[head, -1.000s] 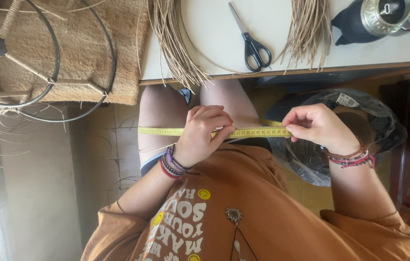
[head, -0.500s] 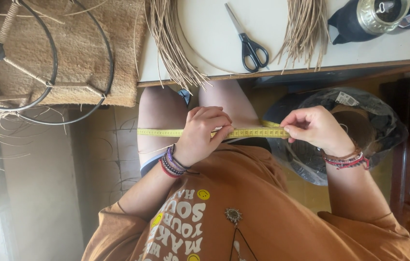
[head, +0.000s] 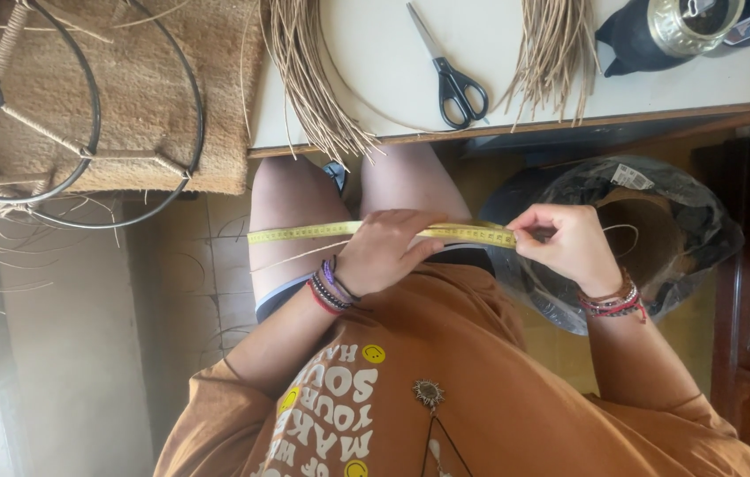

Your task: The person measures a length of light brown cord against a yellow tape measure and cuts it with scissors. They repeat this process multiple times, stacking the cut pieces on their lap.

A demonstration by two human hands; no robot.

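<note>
A yellow tape measure is stretched flat across my lap, just above the hem of my orange shirt. My left hand lies over its middle, fingers curled down and pressing it on my thigh. My right hand pinches the tape's right end between thumb and fingers. A thin pale straw strand runs beside the tape, out from under my left hand. Both wrists wear several bead bracelets.
A white table edge runs above my knees, with black-handled scissors and two bundles of straw fibres hanging over it. A clear plastic bag holding a basket stands right. Wire rings lie on a woven mat at left.
Both hands stay on the tape measure in nearly the same place. My right hand has crept slightly left along it, and the view has shifted a little.
</note>
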